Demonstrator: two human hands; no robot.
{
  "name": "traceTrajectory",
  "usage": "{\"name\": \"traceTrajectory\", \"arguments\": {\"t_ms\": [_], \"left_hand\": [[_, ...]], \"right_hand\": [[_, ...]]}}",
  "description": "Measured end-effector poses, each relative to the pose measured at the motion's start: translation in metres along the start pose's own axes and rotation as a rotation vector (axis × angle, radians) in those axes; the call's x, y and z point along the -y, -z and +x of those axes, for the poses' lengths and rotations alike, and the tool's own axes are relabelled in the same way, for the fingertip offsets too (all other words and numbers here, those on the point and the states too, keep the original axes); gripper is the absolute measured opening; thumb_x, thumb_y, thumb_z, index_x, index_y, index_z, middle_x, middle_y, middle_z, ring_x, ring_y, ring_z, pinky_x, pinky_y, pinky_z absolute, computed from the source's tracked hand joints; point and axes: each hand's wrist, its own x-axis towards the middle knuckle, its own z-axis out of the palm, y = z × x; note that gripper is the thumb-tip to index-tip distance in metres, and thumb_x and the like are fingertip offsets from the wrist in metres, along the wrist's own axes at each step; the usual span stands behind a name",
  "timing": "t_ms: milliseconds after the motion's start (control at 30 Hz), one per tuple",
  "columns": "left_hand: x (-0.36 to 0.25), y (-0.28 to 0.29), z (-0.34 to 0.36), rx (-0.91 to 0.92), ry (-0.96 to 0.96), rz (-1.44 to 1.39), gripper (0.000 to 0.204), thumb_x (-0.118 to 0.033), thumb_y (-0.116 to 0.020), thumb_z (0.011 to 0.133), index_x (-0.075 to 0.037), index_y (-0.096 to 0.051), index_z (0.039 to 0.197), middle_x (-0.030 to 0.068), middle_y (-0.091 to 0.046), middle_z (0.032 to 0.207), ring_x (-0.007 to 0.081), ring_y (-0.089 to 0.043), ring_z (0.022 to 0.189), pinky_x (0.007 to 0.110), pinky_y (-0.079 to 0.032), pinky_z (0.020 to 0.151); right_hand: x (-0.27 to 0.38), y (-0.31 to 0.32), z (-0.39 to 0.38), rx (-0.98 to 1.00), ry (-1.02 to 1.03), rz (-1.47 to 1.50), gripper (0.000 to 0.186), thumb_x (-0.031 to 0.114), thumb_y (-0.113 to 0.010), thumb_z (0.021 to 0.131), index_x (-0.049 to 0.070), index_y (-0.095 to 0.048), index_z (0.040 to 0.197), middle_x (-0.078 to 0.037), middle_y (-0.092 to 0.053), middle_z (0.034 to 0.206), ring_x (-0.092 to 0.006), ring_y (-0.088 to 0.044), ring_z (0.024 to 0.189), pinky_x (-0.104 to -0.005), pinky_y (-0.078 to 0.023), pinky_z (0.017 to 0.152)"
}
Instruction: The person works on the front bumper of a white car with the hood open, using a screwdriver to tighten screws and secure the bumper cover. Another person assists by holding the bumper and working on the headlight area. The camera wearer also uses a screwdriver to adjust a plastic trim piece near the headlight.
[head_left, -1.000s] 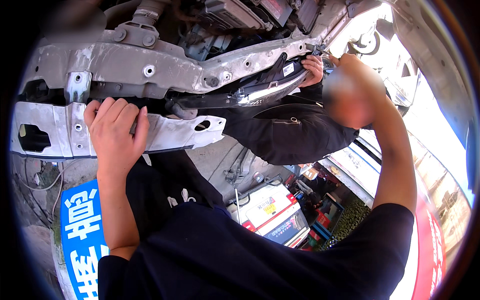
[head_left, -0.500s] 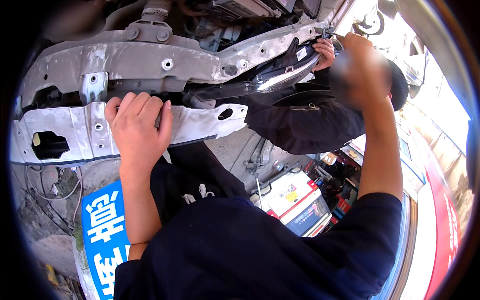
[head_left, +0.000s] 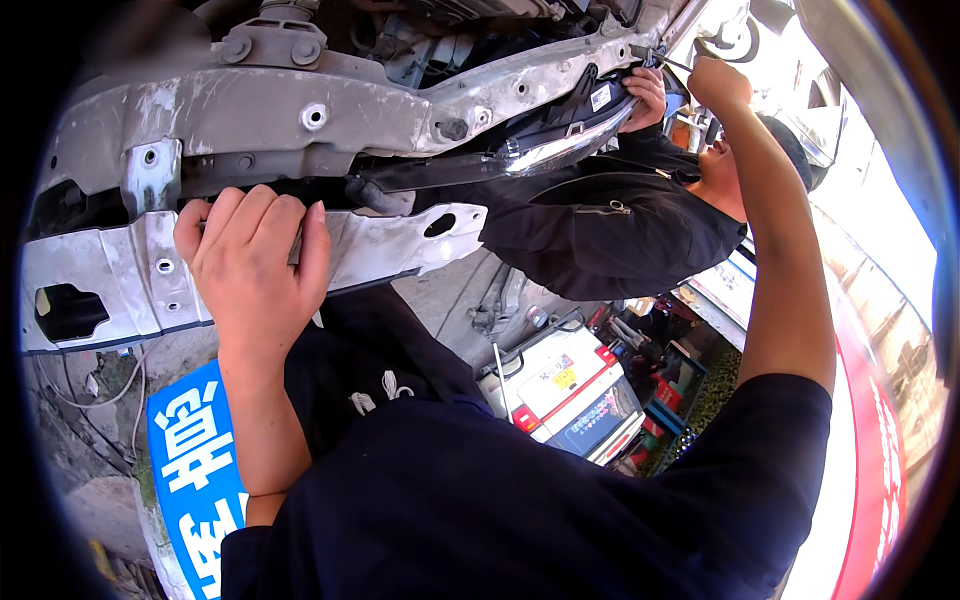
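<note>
Tool points left, slightly up, gripped in right hand; left hand clasps crosswise bar.

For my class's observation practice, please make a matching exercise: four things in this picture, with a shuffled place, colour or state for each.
Column one
1. Wearer's left hand
2. Wearer's right hand
3. Co-worker's hand
4. Sign

Column two
A. Holding a thin tool
B. Blue with white markings
C. At the headlight
D. On the pale metal bar

Pairs: 1-D, 2-A, 3-C, 4-B
</note>
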Motion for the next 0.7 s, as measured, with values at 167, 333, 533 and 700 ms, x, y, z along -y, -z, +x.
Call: {"name": "traceTrajectory", "arguments": {"t_ms": [167,333,533,700], "left_hand": [[0.0,0.0,0.001,0.005,0.001,0.005,0.013,-0.015,-0.071,0.075,-0.009,-0.061,0.072,0.0014,-0.056,0.072,0.0199,-0.053,0.071,0.036,-0.035,0.081],[0.001,0.001,0.001,0.007,-0.005,0.018,0.013,-0.017,-0.072,0.075,-0.009,-0.061,0.072,0.0014,-0.056,0.073,0.0202,-0.054,0.072,0.037,-0.034,0.081],[0.0,0.002,0.002,0.014,0.0,0.018,0.013,-0.017,-0.071,0.075,-0.009,-0.062,0.073,0.0018,-0.056,0.073,0.0208,-0.053,0.072,0.037,-0.034,0.082],[-0.004,0.003,0.005,0.015,-0.019,0.022,0.014,-0.017,-0.07,0.076,-0.008,-0.061,0.071,0.0023,-0.056,0.071,0.022,-0.053,0.071,0.038,-0.034,0.082]], "right_hand": [[-0.002,0.004,0.008,0.09,-0.017,0.015,0.033,0.025,-0.055,0.085,0.011,-0.071,0.111,-0.013,-0.069,0.113,-0.0311,-0.067,0.104,-0.0434,-0.053,0.085],[-0.004,-0.002,0.019,0.117,-0.02,0.007,0.034,0.025,-0.055,0.084,0.012,-0.07,0.112,-0.012,-0.069,0.114,-0.0311,-0.067,0.104,-0.0432,-0.053,0.086],[-0.004,0.013,0.008,0.168,0.007,0.056,0.035,0.024,-0.051,0.086,0.006,-0.069,0.11,-0.016,-0.067,0.115,-0.0328,-0.065,0.106,-0.0453,-0.052,0.088],[-0.07,0.007,-0.018,0.028,-0.169,0.237,0.037,0.027,-0.048,0.089,0.007,-0.069,0.112,-0.015,-0.068,0.113,-0.0328,-0.066,0.106,-0.0452,-0.05,0.089]]}}
